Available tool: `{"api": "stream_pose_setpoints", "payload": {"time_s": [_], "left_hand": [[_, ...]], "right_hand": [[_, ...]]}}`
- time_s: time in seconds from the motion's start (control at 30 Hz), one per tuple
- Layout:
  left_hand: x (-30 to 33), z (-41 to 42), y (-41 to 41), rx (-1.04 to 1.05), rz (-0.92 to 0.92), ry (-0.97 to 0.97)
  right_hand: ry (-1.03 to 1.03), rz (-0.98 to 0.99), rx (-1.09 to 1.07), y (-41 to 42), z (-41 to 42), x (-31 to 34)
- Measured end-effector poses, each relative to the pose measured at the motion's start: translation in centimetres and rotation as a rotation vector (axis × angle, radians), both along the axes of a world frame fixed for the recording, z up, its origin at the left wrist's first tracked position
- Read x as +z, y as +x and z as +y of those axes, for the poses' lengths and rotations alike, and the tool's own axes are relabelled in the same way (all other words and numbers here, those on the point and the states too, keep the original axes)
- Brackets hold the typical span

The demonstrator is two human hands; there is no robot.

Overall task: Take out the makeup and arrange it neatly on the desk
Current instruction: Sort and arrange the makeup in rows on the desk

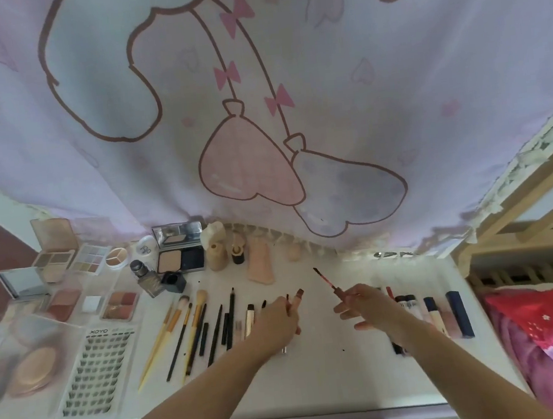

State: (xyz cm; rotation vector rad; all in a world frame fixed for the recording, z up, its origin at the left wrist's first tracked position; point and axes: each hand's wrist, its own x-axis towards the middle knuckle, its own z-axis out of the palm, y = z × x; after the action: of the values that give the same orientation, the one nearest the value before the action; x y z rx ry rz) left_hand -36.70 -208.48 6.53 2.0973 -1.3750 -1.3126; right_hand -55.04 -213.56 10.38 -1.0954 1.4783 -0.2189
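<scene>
Left hand grips a lip-gloss tube (half hidden); right hand pinches its wand.

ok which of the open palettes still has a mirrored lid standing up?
The black powder compact at the back, beside the beige bottle. Its mirrored lid stands upright behind the pan; the eyeshadow quad nearer the front shows no mirror.

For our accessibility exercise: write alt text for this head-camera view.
A person's right hand holds a red-tipped lip gloss wand, the left hand its small tube, above a white desk lined with makeup brushes and open palettes.
</scene>
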Motion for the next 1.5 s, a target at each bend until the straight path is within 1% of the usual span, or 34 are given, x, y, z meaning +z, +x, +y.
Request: {"api": "stream_pose_setpoints", "payload": {"time_s": [0.03, 0.07, 0.17, 0.23, 0.27, 0.33, 0.5, 0.63, 0.73, 0.83, 0.93, 1.03, 1.13, 1.23, 1.37, 1.43, 1.5], "left_hand": [[-0.5, -0.1, -0.8, 0.006, -0.092, -0.009], [-0.9, -0.1, -1.4, -0.018, -0.215, -0.029], [-2.1, 0.0, -2.2, -0.156, -0.561, -0.098], [-2.8, 0.1, -2.2, -0.236, -0.690, -0.122], [-3.1, 0.2, -2.1, -0.278, -0.731, -0.129], [-3.6, 0.2, -1.8, -0.345, -0.773, -0.137], [-3.9, 0.5, -1.3, -0.408, -0.809, -0.169], [-3.8, 0.4, -1.2, -0.377, -0.804, -0.215], [-3.0, -0.9, -3.7, -0.434, -0.733, -0.312], [-2.3, -1.8, -8.5, -0.490, -0.603, -0.373], [-2.9, -2.5, -13.2, -0.490, -0.536, -0.299], [-3.9, -3.2, -15.5, -0.435, -0.572, -0.214], [-4.7, -3.6, -16.2, -0.361, -0.601, -0.181], [-5.1, -3.9, -16.4, -0.285, -0.583, -0.158], [-5.4, -3.8, -16.2, -0.254, -0.551, -0.140], [-5.2, -3.7, -15.9, -0.238, -0.511, -0.136], [-4.8, -3.5, -15.1, -0.234, -0.461, -0.125]], "right_hand": [[-0.015, 0.041, -0.015, 0.8, 0.7, -1.0], [-0.056, 0.105, 0.014, 1.3, 1.4, -1.8], [-0.195, 0.300, 0.201, 2.4, 2.8, -4.1], [-0.261, 0.450, 0.309, 3.2, 3.6, -5.0], [-0.293, 0.524, 0.362, 3.7, 3.9, -5.5], [-0.329, 0.600, 0.442, 4.6, 4.5, -6.4], [-0.384, 0.708, 0.554, 5.3, 4.7, -7.2], [-0.416, 0.675, 0.553, 4.0, 3.4, -6.1], [-0.458, 0.688, 0.461, 0.3, 0.0, -4.4], [-0.419, 0.746, 0.424, -4.0, -3.8, -3.2], [-0.367, 0.781, 0.489, -5.5, -6.1, -3.2], [-0.349, 0.817, 0.546, -5.1, -6.7, -3.7], [-0.367, 0.834, 0.581, -4.6, -6.6, -4.4], [-0.357, 0.850, 0.603, -4.1, -6.6, -4.8], [-0.337, 0.872, 0.624, -3.4, -6.4, -5.1], [-0.326, 0.808, 0.589, -3.2, -6.4, -5.2], [-0.302, 0.672, 0.514, -3.1, -6.7, -4.9]]}}
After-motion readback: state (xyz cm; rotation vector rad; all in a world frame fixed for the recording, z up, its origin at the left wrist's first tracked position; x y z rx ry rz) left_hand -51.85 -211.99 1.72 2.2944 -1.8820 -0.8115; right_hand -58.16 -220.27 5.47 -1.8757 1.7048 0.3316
